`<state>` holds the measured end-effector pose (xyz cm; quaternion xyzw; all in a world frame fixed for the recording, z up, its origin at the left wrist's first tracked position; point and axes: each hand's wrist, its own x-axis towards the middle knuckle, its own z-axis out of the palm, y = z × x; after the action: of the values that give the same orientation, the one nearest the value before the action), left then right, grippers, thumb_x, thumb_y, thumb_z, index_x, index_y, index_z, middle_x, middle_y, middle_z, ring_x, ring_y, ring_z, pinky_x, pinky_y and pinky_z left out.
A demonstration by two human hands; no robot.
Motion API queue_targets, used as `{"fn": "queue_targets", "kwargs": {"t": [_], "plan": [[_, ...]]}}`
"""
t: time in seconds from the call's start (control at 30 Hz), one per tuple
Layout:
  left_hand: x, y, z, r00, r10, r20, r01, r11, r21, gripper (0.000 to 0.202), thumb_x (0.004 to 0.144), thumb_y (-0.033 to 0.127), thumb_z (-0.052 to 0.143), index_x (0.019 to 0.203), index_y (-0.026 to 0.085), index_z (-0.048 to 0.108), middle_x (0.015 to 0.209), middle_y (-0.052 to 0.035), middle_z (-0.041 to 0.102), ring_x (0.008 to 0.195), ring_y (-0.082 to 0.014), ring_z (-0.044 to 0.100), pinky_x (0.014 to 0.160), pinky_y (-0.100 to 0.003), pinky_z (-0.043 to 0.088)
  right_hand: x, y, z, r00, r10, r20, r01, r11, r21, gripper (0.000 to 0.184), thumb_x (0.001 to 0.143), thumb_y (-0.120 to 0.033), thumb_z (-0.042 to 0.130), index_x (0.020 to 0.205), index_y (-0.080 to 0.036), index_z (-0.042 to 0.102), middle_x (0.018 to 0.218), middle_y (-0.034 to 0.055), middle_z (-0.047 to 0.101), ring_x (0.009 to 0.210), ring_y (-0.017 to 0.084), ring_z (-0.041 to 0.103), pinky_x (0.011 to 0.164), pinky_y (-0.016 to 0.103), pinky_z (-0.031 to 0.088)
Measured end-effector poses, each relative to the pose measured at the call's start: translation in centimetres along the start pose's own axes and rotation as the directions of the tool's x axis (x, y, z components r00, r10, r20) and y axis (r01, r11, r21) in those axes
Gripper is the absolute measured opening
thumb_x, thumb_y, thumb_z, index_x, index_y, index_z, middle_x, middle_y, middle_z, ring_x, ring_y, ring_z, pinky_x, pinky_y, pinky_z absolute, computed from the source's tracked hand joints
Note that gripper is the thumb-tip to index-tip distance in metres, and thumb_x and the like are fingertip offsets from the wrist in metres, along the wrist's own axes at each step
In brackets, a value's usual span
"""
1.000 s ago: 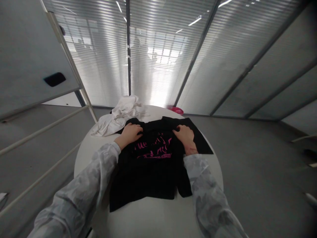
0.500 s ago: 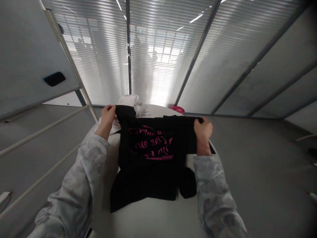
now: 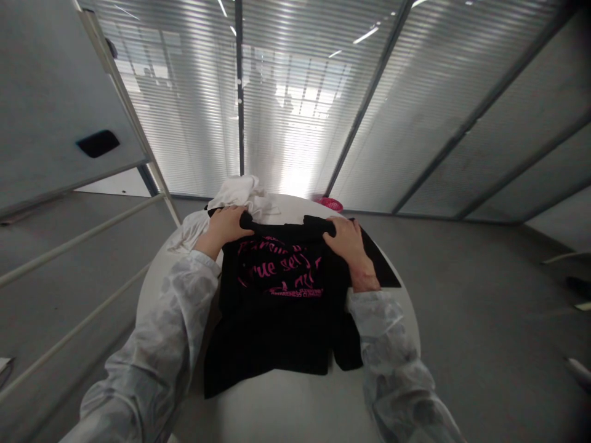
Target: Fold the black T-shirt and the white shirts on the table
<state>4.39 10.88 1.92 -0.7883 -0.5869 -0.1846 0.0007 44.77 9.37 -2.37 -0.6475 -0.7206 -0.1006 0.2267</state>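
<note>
A black garment with pink lettering, which looks like a T-shirt, lies spread on a round white table. My left hand is closed round its far left edge, thumb towards the middle. My right hand grips the far right edge in the same way, fingers curled over the cloth. Between the two hands the far edge is bunched and slightly raised. The tips of my fingers are partly hidden behind the fabric. To the right of my right hand, black cloth lies flat on the table.
Crumpled white cloth lies at the table's far left. A pink basket-like object shows past the far edge. White rails stand on the left, and a ribbed translucent partition rises behind the table.
Both hands have moved inward along the far edge of the garment, closer together. The upper left and right corners, held out wide before, are no longer stretched to the sides.
</note>
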Motion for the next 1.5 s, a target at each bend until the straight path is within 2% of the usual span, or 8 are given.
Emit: {"fn": "queue_targets", "kwargs": {"t": [0.2,0.4,0.63,0.8,0.93,1.07,1.2,1.5], "plan": [[0.2,-2.4,-0.2,0.991,-0.104,0.079,0.105,0.994,-0.010,0.050,0.078,0.041,0.078,0.126,0.028,0.077,0.118,-0.0079,0.081,0.107,-0.0317,0.075,0.091,-0.039,0.057,-0.7,-1.7,1.9,0.973,0.075,0.219,-0.069,0.997,-0.034,0.054,0.103,-0.046,0.064,0.148,-0.016,0.062,0.133,0.0177,0.077,0.126,0.033,0.069,0.122,0.051,0.039],[0.0,-2.6,-1.4,0.983,-0.157,0.098,0.166,0.981,-0.098,0.042,0.078,0.042,0.078,0.118,0.029,0.079,0.102,-0.0057,0.081,0.094,-0.0300,0.075,0.084,-0.037,0.056,-0.4,-1.5,0.8,0.969,0.050,0.244,-0.037,0.998,-0.058,0.020,0.100,-0.032,0.066,0.112,-0.025,0.080,0.118,0.0073,0.082,0.118,0.027,0.073,0.127,0.050,0.032],[-0.3,-2.8,-2.5,0.927,-0.345,-0.145,0.334,0.938,-0.095,0.033,0.080,0.038,0.078,0.110,0.026,0.077,0.090,-0.0096,0.078,0.098,-0.0374,0.073,0.094,-0.048,0.053,0.7,-0.1,-3.7,0.981,0.109,0.163,-0.097,0.992,-0.075,0.017,0.091,-0.033,0.069,0.101,-0.027,0.082,0.106,0.0044,0.084,0.106,0.027,0.075,0.110,0.042,0.047],[-0.6,-2.3,-3.3,0.917,-0.199,-0.346,0.203,0.979,-0.025,0.043,0.083,0.021,0.068,0.125,0.023,0.075,0.130,-0.0167,0.074,0.126,-0.0411,0.064,0.110,-0.056,0.046,0.5,1.4,-6.0,0.973,0.206,0.103,-0.194,0.974,-0.115,0.017,0.088,-0.037,0.071,0.097,-0.027,0.082,0.099,0.0036,0.083,0.095,0.026,0.074,0.094,0.037,0.051],[-0.3,-1.6,-2.6,0.988,0.036,-0.150,-0.049,0.995,-0.082,0.045,0.085,0.019,0.064,0.126,0.029,0.077,0.126,-0.0072,0.079,0.119,-0.0322,0.070,0.109,-0.045,0.049,-0.1,1.5,-6.1,0.946,0.142,0.291,-0.135,0.990,-0.043,0.017,0.091,-0.039,0.070,0.089,-0.026,0.081,0.093,0.0027,0.083,0.088,0.023,0.074,0.079,0.031,0.050],[0.1,-1.5,-1.0,0.998,0.037,0.045,-0.032,0.994,-0.107,0.035,0.094,0.039,0.066,0.124,0.029,0.079,0.105,-0.0063,0.083,0.094,-0.0288,0.074,0.088,-0.037,0.052,-0.4,0.5,-5.5,0.926,0.119,0.358,-0.126,0.992,-0.004,0.040,0.104,-0.051,0.057,0.085,-0.026,0.082,0.095,0.0070,0.083,0.091,0.025,0.076,0.079,0.032,0.050],[0.1,-2.0,-0.2,0.990,0.005,0.143,0.019,0.986,-0.167,0.037,0.085,0.053,0.078,0.113,0.030,0.083,0.089,-0.0052,0.079,0.079,-0.0259,0.071,0.078,-0.035,0.050,-0.3,-0.9,-4.7,0.947,0.150,0.284,-0.141,0.989,-0.050,0.029,0.099,-0.051,0.070,0.101,-0.026,0.083,0.101,0.0072,0.083,0.094,0.027,0.076,0.081,0.034,0.051],[-0.3,-1.6,-0.6,0.899,0.163,0.407,-0.014,0.939,-0.345,0.039,0.067,0.047,0.085,0.104,0.033,0.088,0.072,0.0005,0.074,0.064,-0.0206,0.066,0.066,-0.032,0.050,-0.3,-1.3,-2.6,0.891,-0.198,0.409,0.177,0.980,0.087,0.038,0.088,-0.026,0.079,0.125,-0.030,0.082,0.138,0.0028,0.077,0.123,0.028,0.069,0.113,0.040,0.048]]}}
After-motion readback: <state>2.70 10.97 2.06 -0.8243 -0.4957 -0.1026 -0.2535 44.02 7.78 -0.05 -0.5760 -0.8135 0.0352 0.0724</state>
